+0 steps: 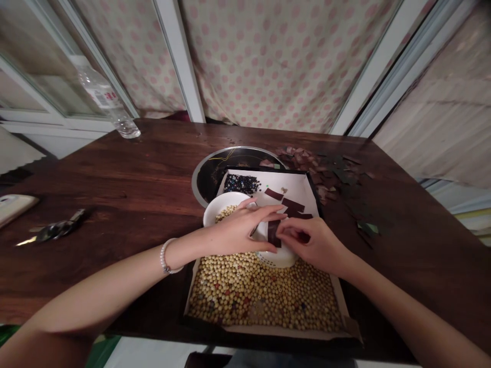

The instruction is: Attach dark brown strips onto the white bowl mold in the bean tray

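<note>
My left hand (pixel 245 225) reaches over a small white bowl (pixel 210 212) of tan beads, its fingers stretched out and thumb apart. Between its thumb and fingertips lies a dark brown rectangular piece (pixel 273 232), above a second white dish (pixel 282 258). My right hand (pixel 307 240) pinches at the right edge of this piece; whether a bead is also in the pinch is hidden. More dark brown pieces (pixel 293 205) lie just beyond my fingers. All this is over a shallow box (pixel 268 332), with many tan wooden beads (pixel 261 291) in its near part.
Small dark beads (pixel 241 184) fill the box's far left corner. A round dark inset plate (pixel 207 176) lies under the box's far end. Brown scraps (pixel 307 161) are scattered at right. A water bottle (pixel 103 97), keys (pixel 53 230) and a phone (pixel 15 207) are at left on the wooden table (pixel 134 174).
</note>
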A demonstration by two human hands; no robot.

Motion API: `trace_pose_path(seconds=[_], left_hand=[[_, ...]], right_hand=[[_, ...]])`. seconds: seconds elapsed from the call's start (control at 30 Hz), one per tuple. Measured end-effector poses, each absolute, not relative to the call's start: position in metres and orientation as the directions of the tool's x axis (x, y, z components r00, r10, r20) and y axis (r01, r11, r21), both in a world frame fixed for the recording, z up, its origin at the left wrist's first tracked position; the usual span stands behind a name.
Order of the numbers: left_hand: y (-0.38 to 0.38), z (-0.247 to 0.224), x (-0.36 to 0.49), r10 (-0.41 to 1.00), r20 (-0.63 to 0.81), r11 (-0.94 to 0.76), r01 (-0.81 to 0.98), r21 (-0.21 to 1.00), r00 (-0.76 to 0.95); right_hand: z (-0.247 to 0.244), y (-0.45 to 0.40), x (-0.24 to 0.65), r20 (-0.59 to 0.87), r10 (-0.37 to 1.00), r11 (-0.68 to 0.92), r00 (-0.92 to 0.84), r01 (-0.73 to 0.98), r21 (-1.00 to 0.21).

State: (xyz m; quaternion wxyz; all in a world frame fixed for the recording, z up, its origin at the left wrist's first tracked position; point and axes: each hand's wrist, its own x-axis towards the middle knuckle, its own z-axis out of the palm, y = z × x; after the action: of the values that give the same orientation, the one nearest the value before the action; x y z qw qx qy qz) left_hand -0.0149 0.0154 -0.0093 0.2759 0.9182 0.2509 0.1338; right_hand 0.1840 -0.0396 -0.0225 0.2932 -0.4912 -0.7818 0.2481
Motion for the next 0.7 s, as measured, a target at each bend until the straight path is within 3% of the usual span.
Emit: trace_pose_path(seconds=[0.2,0.33,0.47,0.6,0.7], left_hand=[[0.0154,-0.0096,-0.0145,0.547,0.104,-0.722,0.406,0.561,0.83],[0.0149,-0.009,-0.0145,0.536,0.106,-0.725,0.392,0.567,0.838],[0.0149,-0.0094,-0.0148,0.548,0.106,-0.716,0.4,0.572,0.83],[0.0153,-0.0098,-0.0147,0.534,0.119,-0.723,0.378,0.578,0.837],[0.0155,-0.0099,-0.0144,0.531,0.12,-0.726,0.378,0.574,0.839]], right_hand=[[-0.0234,-0.0374,0.1844,0.208,0.945,0.323,-0.252,0.617,-0.717],[-0.0226,-0.0371,0.1834,0.14,0.943,0.294,-0.301,0.563,-0.773],[-0.0228,-0.037,0.1829,0.176,0.963,0.263,-0.205,0.564,-0.783],[-0.0234,-0.0377,0.1831,0.138,0.947,0.283,-0.291,0.547,-0.788],[-0.024,-0.0377,0.183,0.15,0.957,0.267,-0.249,0.549,-0.792]])
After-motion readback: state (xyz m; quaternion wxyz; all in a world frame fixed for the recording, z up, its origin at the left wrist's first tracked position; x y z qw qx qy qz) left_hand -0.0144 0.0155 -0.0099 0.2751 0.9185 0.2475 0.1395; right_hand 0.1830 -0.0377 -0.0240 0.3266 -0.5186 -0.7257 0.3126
